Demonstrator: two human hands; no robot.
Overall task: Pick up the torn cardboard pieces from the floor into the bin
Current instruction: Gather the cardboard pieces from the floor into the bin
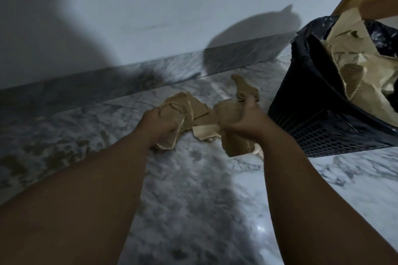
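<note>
- The left hand (160, 123) has a closed grip: fingers curled round a crumpled wad of torn brown cardboard (178, 103), down at floor level.
- The right hand (247, 118) is also a closed grip, fisted round a second bunch of brown cardboard scraps (228, 112). One twisted strip (243, 86) pokes out the top of the fist, pointing up and away toward the wall.
- Between the fists sits a paler torn piece (204, 132). It's hard to tell whether either hand actually has it.
- Taken together, the pile's long axis runs left to right across the view, roughly along the grey skirting (129, 79), on the grey-veined marble floor (193, 189).
- The dark mesh plastic bin (323, 135) with its black liner (305, 49) stands just right of the right hand, and the big cardboard sheets (349, 54) in it stick up past the rim.
- What could go wrong: that middle piece probably drops on the lift if nobody's really holding it.
- The bin also looks stuffed, so fresh scraps dropped on top could slide off those sheets back onto the floor.
</note>
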